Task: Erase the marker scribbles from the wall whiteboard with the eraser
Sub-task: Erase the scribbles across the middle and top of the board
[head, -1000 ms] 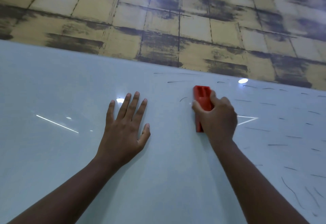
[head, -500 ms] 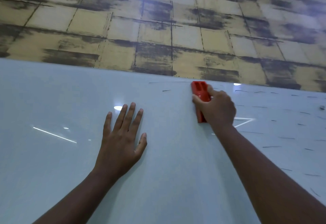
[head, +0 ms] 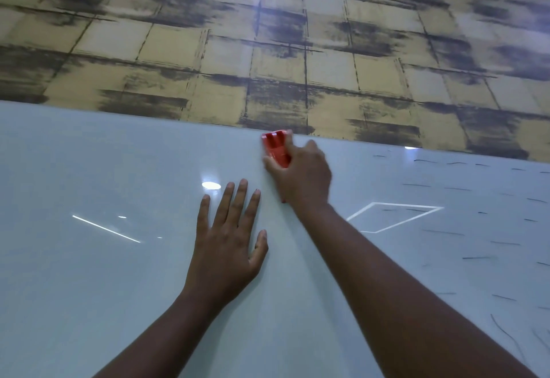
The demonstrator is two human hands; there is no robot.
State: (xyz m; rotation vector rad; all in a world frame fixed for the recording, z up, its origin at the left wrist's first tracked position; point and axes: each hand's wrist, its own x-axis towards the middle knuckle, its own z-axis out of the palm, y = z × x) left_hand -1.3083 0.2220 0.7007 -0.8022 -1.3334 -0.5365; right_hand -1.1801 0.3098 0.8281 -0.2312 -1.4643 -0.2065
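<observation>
Head view: I see the right hand [head: 300,176] clasping the red eraser [head: 277,148] at the top edge of the whiteboard [head: 89,288].

From the frame's centre, the eraser sits at about 12 o'clock, flat against the board, its upper end meeting the yellow-and-black tiled wall [head: 268,35]; my view shows fingers curled round its sides. The left hand [head: 229,246] lies at 6 o'clock of the eraser, palm flat on the board, fingers straight and spread, gripping nothing. Short black marker scribbles [head: 476,229] dot the board at 3 o'clock of the right hand, well apart from it.
</observation>
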